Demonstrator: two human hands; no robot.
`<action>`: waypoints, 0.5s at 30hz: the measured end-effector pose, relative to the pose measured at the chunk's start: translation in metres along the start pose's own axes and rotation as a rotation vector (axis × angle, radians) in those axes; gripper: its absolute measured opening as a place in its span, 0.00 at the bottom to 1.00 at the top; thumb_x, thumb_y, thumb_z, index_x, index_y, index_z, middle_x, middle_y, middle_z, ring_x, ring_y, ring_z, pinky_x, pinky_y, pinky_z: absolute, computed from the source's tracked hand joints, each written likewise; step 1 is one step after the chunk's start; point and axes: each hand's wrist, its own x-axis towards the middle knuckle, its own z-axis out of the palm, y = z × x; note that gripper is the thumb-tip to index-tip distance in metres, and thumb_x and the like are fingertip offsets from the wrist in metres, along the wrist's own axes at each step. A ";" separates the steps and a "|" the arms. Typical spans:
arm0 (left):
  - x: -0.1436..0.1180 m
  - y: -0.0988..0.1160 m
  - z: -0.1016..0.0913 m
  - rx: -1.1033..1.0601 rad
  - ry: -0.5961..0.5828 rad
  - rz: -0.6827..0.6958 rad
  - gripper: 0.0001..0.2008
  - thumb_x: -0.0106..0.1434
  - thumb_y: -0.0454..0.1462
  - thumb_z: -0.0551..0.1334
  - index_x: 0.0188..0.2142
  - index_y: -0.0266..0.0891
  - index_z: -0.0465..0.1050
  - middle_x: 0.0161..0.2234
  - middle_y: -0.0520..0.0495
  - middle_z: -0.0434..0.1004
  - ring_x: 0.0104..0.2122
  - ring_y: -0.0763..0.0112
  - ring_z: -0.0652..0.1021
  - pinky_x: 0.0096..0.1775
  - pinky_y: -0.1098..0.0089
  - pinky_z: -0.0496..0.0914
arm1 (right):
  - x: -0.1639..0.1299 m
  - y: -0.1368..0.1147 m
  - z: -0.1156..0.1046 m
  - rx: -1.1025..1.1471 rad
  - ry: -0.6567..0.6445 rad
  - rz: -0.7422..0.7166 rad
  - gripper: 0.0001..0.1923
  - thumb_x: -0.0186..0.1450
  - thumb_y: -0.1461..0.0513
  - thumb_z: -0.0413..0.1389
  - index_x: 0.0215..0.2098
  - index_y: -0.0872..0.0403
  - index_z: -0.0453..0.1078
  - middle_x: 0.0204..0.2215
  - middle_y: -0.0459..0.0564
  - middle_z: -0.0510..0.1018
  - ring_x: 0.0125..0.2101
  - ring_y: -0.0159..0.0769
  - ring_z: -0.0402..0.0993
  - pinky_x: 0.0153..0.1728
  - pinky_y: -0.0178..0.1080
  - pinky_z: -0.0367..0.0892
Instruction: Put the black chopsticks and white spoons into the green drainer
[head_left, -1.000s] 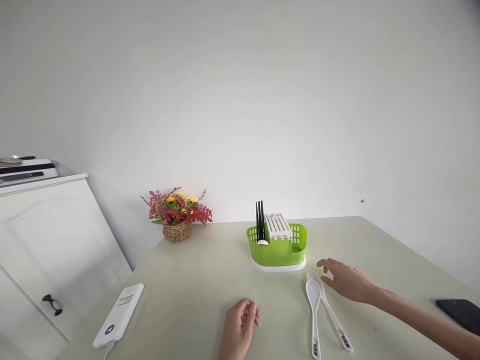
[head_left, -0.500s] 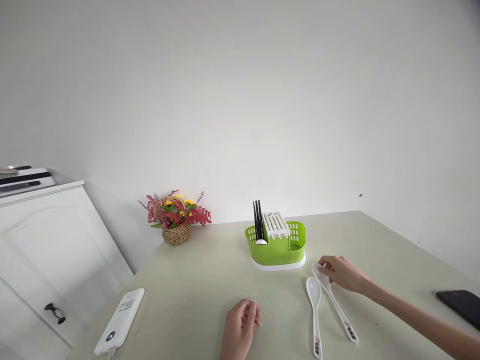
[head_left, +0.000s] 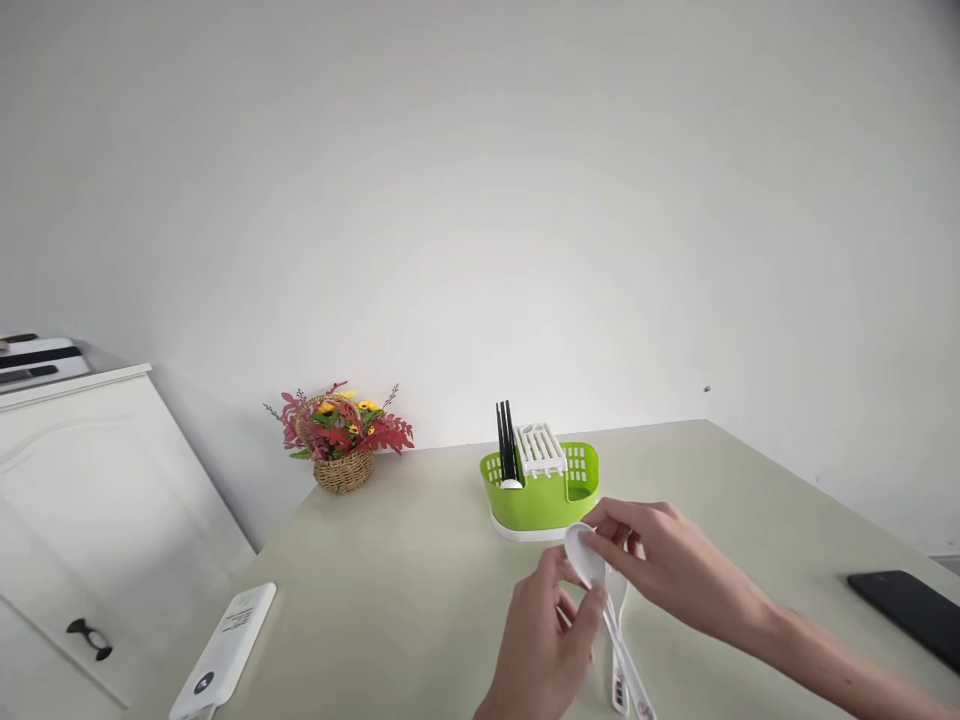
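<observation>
Two hands over pale green-grey tabletop [head_left: 390, 580] | lime-green plastic cutlery drainer with white rack and black chopsticks [head_left: 541, 487] just behind them | right hand [head_left: 667, 565] fingers pinching bowl of raised white plastic soup spoon [head_left: 586, 553] | left hand [head_left: 544, 640] loosely curled, touching its handle | second white spoon [head_left: 617, 640] lying on table beneath.

Hands [head_left: 600, 600] together (apparently pinching)

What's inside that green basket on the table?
The green basket holds black chopsticks standing upright on its left side and a white slotted insert in the middle. Its wall hides the bottom, so anything lower cannot be seen.
</observation>
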 end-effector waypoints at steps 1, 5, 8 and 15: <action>0.001 0.009 -0.001 -0.023 -0.032 -0.008 0.20 0.69 0.52 0.58 0.50 0.42 0.74 0.36 0.47 0.83 0.18 0.73 0.73 0.22 0.72 0.67 | -0.002 -0.008 -0.001 0.034 -0.014 -0.012 0.16 0.69 0.48 0.51 0.32 0.44 0.74 0.30 0.45 0.83 0.28 0.37 0.78 0.30 0.39 0.72; -0.002 0.025 -0.020 -0.053 0.047 -0.020 0.19 0.69 0.53 0.58 0.40 0.41 0.77 0.30 0.49 0.81 0.18 0.75 0.71 0.22 0.74 0.66 | -0.005 -0.014 -0.011 0.191 -0.036 -0.038 0.15 0.69 0.46 0.53 0.44 0.44 0.74 0.33 0.44 0.83 0.32 0.36 0.79 0.33 0.38 0.73; -0.003 0.029 -0.049 0.003 0.283 0.069 0.20 0.70 0.53 0.57 0.39 0.40 0.77 0.31 0.46 0.82 0.26 0.70 0.76 0.30 0.72 0.71 | -0.005 0.012 -0.012 0.266 -0.025 0.006 0.19 0.70 0.46 0.52 0.52 0.45 0.70 0.33 0.44 0.83 0.32 0.35 0.78 0.34 0.38 0.72; 0.040 0.036 -0.106 -0.006 0.760 0.298 0.20 0.71 0.53 0.57 0.45 0.39 0.74 0.42 0.42 0.82 0.41 0.62 0.82 0.47 0.63 0.75 | -0.008 0.149 0.017 0.313 -0.036 0.217 0.20 0.70 0.45 0.48 0.43 0.49 0.71 0.34 0.50 0.82 0.33 0.38 0.78 0.29 0.38 0.70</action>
